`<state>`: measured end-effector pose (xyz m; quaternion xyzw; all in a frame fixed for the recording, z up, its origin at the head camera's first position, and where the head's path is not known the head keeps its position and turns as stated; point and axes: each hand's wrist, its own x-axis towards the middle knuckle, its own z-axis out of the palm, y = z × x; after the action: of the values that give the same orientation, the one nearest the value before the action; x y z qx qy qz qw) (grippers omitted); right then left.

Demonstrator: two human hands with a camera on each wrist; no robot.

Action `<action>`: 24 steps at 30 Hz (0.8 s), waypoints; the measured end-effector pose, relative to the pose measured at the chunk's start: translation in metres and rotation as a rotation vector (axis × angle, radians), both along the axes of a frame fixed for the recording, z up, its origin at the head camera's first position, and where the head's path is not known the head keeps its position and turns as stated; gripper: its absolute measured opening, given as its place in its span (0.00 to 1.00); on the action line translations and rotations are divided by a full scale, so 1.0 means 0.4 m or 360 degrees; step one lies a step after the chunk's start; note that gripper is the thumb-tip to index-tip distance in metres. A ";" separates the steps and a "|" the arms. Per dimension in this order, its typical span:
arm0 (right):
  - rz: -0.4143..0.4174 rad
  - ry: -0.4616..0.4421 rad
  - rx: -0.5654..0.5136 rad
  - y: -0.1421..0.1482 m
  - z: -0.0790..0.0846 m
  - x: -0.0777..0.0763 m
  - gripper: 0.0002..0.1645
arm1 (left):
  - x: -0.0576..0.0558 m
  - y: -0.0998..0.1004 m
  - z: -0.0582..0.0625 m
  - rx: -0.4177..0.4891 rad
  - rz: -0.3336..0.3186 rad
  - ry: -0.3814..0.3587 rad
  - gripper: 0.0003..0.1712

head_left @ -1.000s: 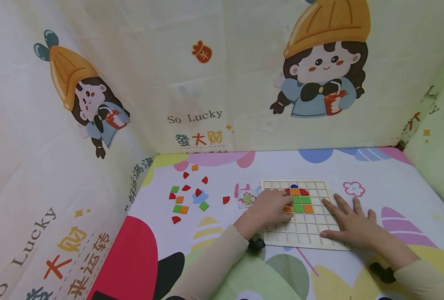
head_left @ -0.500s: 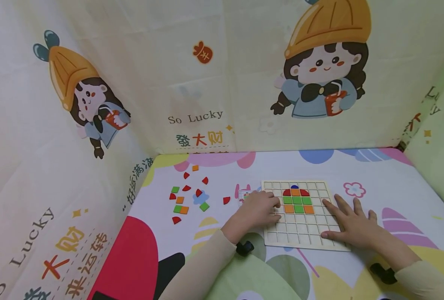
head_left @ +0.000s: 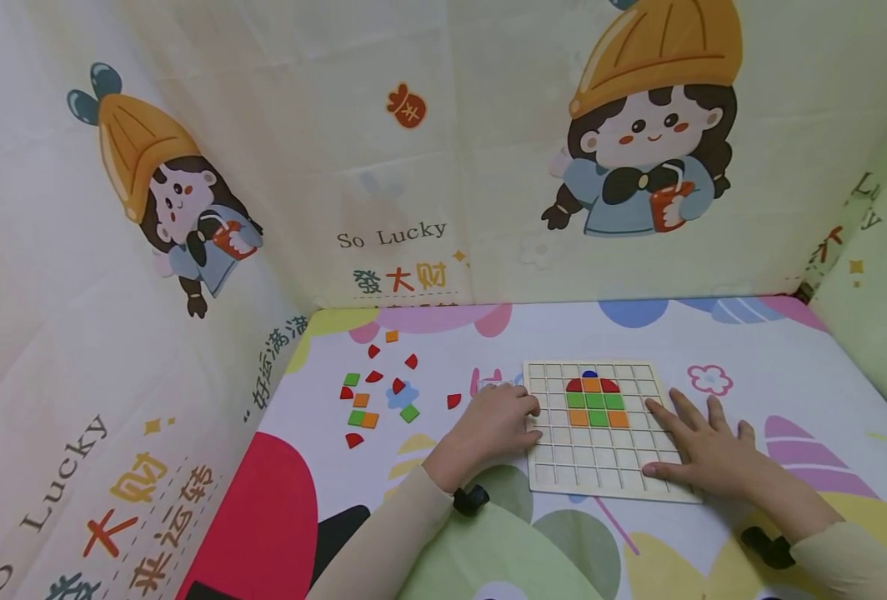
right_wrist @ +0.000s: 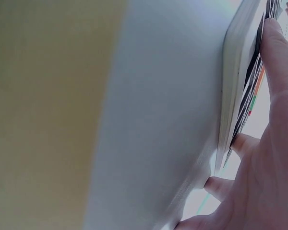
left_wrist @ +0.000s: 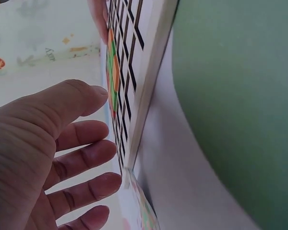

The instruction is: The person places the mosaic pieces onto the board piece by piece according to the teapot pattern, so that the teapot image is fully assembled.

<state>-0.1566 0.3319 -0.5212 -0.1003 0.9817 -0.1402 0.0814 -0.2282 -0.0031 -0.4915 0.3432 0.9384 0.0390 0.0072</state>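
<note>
A pale wooden grid board (head_left: 574, 479) lies on the table. Set in its upper cells is a block of coloured tiles: a blue piece (head_left: 589, 374) on top, an orange square (head_left: 592, 385) between two red quarter-rounds, then a row of green tiles (head_left: 596, 401), then orange, green, orange. My left hand (head_left: 488, 423) is over the board's left edge, fingers loosely bent, nothing between thumb and fingers in the left wrist view. Beneath it a printed pattern card (left_wrist: 146, 211) is mostly hidden from the head view. My right hand (head_left: 717, 454) spreads over the board's right edge, thumb and index fingertips resting on it.
Left of the board several loose pieces lie scattered: red quarter-rounds (head_left: 453, 401), green squares (head_left: 409, 413) and orange squares (head_left: 361, 400). A patterned cloth (head_left: 443, 483) covers the table. Printed fabric walls (head_left: 488, 167) enclose the back and both sides.
My left hand has drawn back leftward from the tiles to the board's left edge, uncovering an orange tile at the lower left of the block. The right hand has stayed in place.
</note>
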 end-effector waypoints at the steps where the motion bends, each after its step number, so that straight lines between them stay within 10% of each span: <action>1: 0.0001 -0.0002 0.0000 0.001 0.000 0.000 0.68 | -0.001 -0.005 0.000 -0.0001 0.0002 0.0005 0.15; 24: 0.0016 0.0013 0.0025 -0.001 0.002 -0.001 0.67 | -0.021 -0.128 -0.023 -0.0075 0.0099 0.0125 0.15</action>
<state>-0.1572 0.3315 -0.5204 -0.1053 0.9825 -0.1317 0.0788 -0.2364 -0.0542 -0.5009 0.3149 0.9489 0.0036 -0.0227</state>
